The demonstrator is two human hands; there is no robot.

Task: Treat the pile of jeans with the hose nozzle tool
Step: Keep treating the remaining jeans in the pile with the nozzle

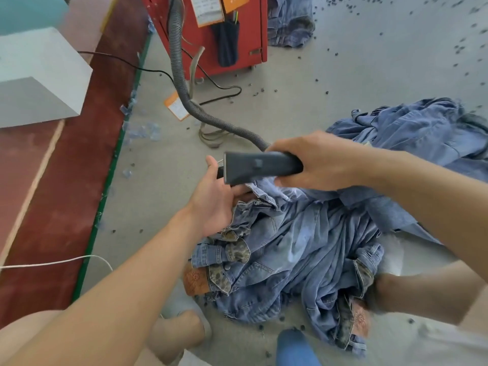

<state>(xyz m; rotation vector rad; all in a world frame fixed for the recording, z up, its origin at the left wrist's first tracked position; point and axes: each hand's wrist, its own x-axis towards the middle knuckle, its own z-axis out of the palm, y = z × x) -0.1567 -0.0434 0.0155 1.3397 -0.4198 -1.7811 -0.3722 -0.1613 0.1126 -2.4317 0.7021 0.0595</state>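
Maroon flooring [52, 180] with a green edge fills the nine o'clock side, a white block [34, 75] upon it. Toward the centre, the left hand [215, 204] grips the top of the jeans [317, 247], fingers curled into the denim. The ribbed hose [182, 83] runs from the red machine [211, 35] at twelve o'clock to the grey nozzle [261, 167], clamped in the right hand [317, 162] just above the jeans, heaped from centre toward four o'clock.

A single wide-angle view from the person's head looks steeply forward and down, close over both forearms, onto the floor [303, 83] straight ahead. Straight edges bow toward the frame's borders.
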